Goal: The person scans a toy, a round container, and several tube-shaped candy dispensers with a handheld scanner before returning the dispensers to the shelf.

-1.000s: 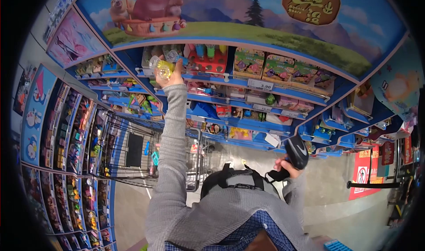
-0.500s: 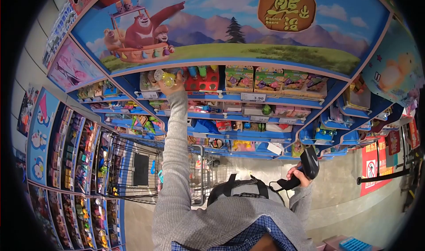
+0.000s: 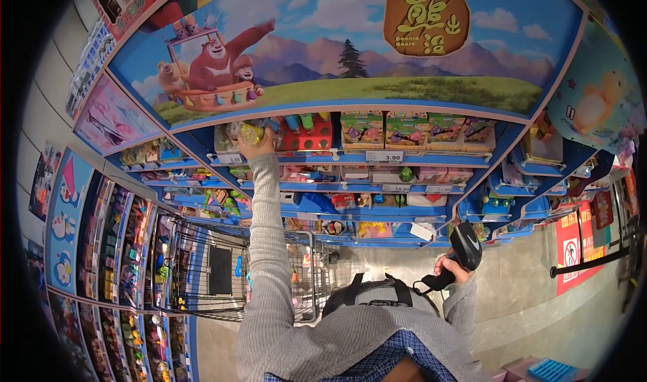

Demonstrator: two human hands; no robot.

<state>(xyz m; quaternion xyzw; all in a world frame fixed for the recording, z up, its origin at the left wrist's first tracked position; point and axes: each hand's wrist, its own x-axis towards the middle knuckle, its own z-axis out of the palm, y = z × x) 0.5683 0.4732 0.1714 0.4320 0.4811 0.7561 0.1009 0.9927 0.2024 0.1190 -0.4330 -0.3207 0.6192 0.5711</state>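
Observation:
My left hand (image 3: 259,146) reaches to the top shelf, its fingers closed around a clear toy with yellow in it (image 3: 251,134); its exact kind is hard to make out. Just right of that hand stands a red display box with round holes (image 3: 304,138), holding blue and green pieces. A price tag reading 3.50 (image 3: 230,159) sits on the shelf edge below my hand. Low on the right, my right hand (image 3: 455,269) grips a black barcode scanner (image 3: 466,246) by its handle.
Boxed toys (image 3: 407,131) line the top shelf (image 3: 431,157), with more toy shelves below. A wire shopping cart (image 3: 306,274) stands at left, partly behind my arm. Beyond it is another toy rack (image 3: 111,247). A black bag (image 3: 377,293) hangs at my front. A black rail (image 3: 593,262) juts in at right.
The view has shifted, so the shelves sit slightly lower. My left hand stays at the same shelf spot with the clear toy. My right hand keeps the scanner.

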